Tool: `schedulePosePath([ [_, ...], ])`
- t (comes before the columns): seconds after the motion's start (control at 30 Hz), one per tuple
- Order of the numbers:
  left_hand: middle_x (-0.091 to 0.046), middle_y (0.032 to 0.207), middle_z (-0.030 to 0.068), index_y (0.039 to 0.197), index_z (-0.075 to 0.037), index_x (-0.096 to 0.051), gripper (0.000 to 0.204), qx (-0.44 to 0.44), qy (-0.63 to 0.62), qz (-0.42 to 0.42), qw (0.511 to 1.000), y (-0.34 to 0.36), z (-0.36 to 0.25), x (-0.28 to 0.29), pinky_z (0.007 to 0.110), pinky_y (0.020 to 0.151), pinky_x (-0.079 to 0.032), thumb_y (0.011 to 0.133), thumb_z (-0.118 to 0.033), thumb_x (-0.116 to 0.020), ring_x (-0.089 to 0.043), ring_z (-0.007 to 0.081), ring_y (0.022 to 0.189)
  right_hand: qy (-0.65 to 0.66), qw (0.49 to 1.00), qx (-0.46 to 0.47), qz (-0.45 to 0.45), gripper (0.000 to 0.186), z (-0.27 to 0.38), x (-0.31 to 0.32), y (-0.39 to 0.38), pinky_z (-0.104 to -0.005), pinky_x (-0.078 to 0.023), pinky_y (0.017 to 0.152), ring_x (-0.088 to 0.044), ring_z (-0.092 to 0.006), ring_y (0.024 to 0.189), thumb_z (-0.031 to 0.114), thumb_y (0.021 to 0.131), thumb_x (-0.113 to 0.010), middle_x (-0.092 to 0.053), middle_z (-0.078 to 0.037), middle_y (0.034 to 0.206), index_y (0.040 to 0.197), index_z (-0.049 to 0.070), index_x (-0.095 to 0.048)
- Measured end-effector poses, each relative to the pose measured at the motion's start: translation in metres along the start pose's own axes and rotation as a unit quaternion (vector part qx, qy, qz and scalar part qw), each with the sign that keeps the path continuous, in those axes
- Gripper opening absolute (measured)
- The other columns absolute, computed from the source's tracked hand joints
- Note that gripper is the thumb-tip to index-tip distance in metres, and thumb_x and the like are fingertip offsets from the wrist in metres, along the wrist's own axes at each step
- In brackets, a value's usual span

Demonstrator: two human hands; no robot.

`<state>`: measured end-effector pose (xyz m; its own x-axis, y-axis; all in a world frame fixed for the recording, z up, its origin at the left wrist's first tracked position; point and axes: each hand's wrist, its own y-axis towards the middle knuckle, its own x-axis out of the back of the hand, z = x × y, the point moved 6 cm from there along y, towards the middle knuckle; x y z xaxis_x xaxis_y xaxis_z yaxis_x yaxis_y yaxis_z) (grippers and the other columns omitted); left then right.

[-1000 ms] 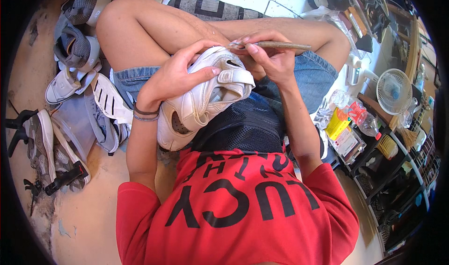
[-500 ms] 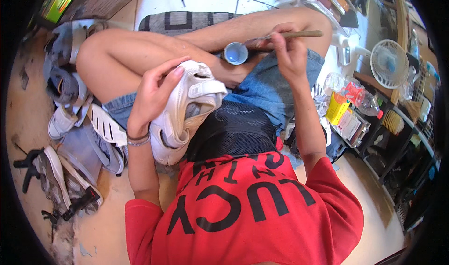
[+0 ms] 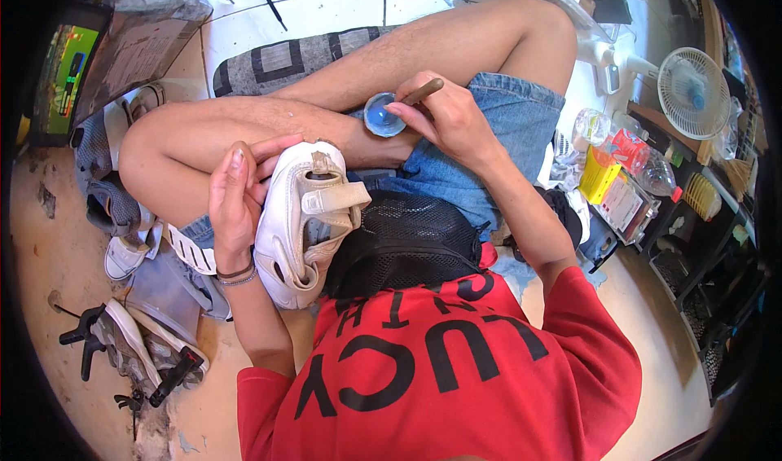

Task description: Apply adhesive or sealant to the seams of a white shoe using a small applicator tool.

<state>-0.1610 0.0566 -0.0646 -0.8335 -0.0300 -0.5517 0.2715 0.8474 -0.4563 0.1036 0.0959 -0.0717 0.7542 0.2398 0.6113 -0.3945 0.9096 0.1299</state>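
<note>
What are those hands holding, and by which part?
The right hand holds a brown stick-shaped tool below its upper end. The left hand touches a white strapped shoe along its left side; grip unclear.

The left hand [image 3: 239, 204] is spread, thumb [image 3: 237, 168] upright, while the right hand [image 3: 444, 120] is curled in a pinch.

The person wears a red T-shirt [image 3: 456, 428] with short, loose sleeves [image 3: 599, 355] and large black letters [image 3: 486, 359] printed across it, faded blue denim shorts [image 3: 517, 119], and, around the wrist of the left hand [image 3: 236, 204], a thin dark band [image 3: 234, 273] beside a grey bracelet [image 3: 240, 280]
</note>
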Motion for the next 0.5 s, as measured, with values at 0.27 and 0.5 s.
schedulePosePath([
  [0.27,-0.059,0.127,0.0337,0.117,0.016,-0.056,0.050,0.015,0.076,-0.015,0.997,-0.0017,0.0023,0.0054,0.042,0.094,-0.058,0.109,-0.031,-0.040,-0.066,0.0340,0.113,0.010,1.000,-0.023,0.011,0.019,-0.0028,0.0000,-0.0002,-0.0344,-0.050,0.061,-0.063,-0.0246,0.068,0.012,0.085,-0.078,-0.065,-0.010,0.084,0.092,0.000,-0.064],
  [0.5,-0.058,0.126,0.0370,0.090,0.002,-0.049,0.038,-0.005,0.007,0.003,1.000,0.0015,0.0007,0.0029,0.042,0.093,-0.059,0.110,-0.029,-0.038,-0.065,0.0348,0.114,0.031,0.998,-0.060,-0.007,0.017,-0.0059,0.0044,-0.0016,-0.0301,-0.050,0.060,-0.064,-0.0187,0.067,0.014,0.089,-0.076,-0.066,-0.011,0.082,0.093,0.000,-0.066],
])
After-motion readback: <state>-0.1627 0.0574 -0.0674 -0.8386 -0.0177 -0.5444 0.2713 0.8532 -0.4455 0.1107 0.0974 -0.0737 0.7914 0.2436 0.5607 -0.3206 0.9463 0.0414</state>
